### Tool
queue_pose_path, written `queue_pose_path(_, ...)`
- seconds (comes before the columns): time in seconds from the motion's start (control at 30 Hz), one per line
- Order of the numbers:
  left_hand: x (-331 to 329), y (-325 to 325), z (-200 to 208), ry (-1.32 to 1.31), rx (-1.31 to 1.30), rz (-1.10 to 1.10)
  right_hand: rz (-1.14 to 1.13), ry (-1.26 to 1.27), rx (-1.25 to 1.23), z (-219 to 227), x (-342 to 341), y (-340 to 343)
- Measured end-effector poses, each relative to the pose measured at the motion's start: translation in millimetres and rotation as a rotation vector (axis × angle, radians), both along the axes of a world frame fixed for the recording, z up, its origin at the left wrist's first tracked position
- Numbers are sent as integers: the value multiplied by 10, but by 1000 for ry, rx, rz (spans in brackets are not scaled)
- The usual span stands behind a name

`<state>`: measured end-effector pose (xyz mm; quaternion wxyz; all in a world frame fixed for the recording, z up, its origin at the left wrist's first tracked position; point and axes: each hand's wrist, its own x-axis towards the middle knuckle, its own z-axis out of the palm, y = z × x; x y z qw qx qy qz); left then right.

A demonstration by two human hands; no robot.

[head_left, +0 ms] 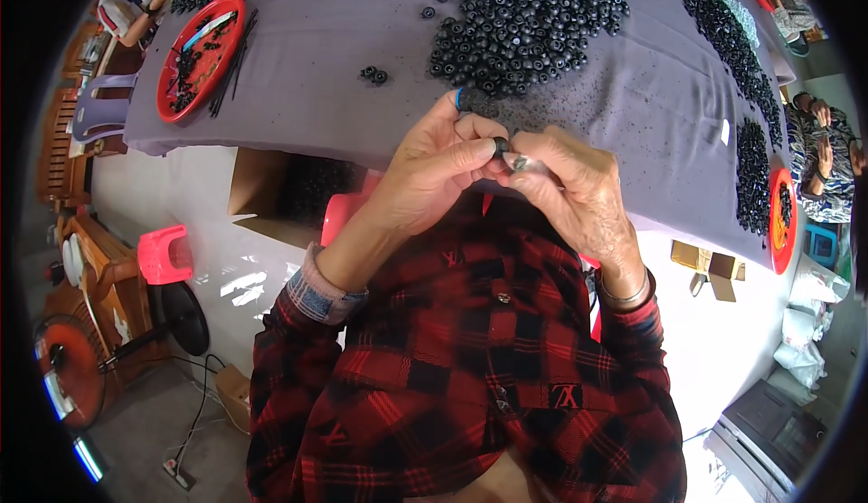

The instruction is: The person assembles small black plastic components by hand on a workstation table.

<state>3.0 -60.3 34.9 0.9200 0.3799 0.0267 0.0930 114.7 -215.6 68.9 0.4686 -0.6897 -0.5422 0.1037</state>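
Just over the table's near edge, my two hands meet in front of my chest. Between the thumb and fingers of my left hand [425,170] is a small round black piece [500,147], like those in the pile. A dark finger cover with a blue rim [476,101] sits on that hand's raised index finger. My right hand [583,182] is closed against the piece, pinching something small and pale or shiny that I cannot make out. Beyond my hands spreads a large pile of round black pieces [520,28], with a few loose ones [373,75] to its left.
A grey cloth [334,42] covers the table, with dark crumbs scattered on it. At the left lies a red tray [166,87] beside thin black sticks [233,64]. More dark pieces [755,173] and another red tray [775,232] line the right. Other people [818,155] sit around.
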Motion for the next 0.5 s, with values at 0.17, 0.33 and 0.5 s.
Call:
queue_pose_path(0.17,-14,9,-18,12,0,-4,-14,-154,-83,43,12,11)
queue_pose_path(0.33,-10,14,-45,17,-33,-30,-34,33,10,-19,-10,46)
queue_pose_path(0.5,-44,-166,-89,10,-34,-97,-158,81,-29,-73,123,101)
